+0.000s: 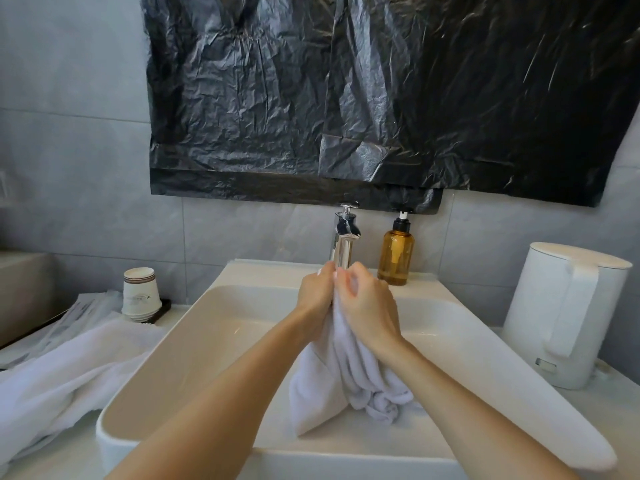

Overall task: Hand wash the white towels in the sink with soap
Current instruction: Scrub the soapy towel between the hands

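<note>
Towel [349, 386] hung bunched over the white sink [194, 344], its upper end gathered between both hands just below the chrome faucet [344, 242], apparently so the cloth could be rubbed against itself and drip into the basin. The left hand [317, 294] and right hand [369, 303] were each clenched around the fabric, knuckles nearly touching. An amber soap bottle [396, 256] stood on the rim beside the faucet, within reach. A second white towel [65, 379] lay draped on the counter at left, seemingly awaiting its turn.

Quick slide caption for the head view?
Both hands, left and right, grip a white towel over the sink, below the tap.
</note>
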Tool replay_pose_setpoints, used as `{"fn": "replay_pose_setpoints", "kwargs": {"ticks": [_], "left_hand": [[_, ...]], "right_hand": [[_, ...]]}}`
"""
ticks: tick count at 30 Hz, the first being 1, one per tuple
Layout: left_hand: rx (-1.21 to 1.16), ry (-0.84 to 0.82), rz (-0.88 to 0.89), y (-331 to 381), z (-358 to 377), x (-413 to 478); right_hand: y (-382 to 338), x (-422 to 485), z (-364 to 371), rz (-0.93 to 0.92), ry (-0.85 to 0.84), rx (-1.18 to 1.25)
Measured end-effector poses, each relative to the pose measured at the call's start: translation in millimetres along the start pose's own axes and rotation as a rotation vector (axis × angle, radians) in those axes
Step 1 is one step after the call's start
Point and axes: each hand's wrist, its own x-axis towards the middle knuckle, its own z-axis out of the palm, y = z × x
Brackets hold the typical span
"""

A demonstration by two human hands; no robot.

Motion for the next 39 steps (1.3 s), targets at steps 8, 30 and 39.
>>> {"fn": "replay_pose_setpoints", "kwargs": {"ticks": [8, 30, 39], "left_hand": [[0.017, 0.028, 0.058, -4.5, 2.1, 3.0], [0.009, -0.091, 0.003, 0.3, 0.2, -0.2], [0.064, -0.063, 0.086, -2.7, 5.2, -5.9]], "right_hand": [[-0.9, -9.6, 0.6, -0.042, 0.026, 0.03], [2.0, 12.2, -6.7, 0.102, 0.057, 0.109], [1.7, 18.1, -10.2, 0.26, 0.081, 0.11]]}}
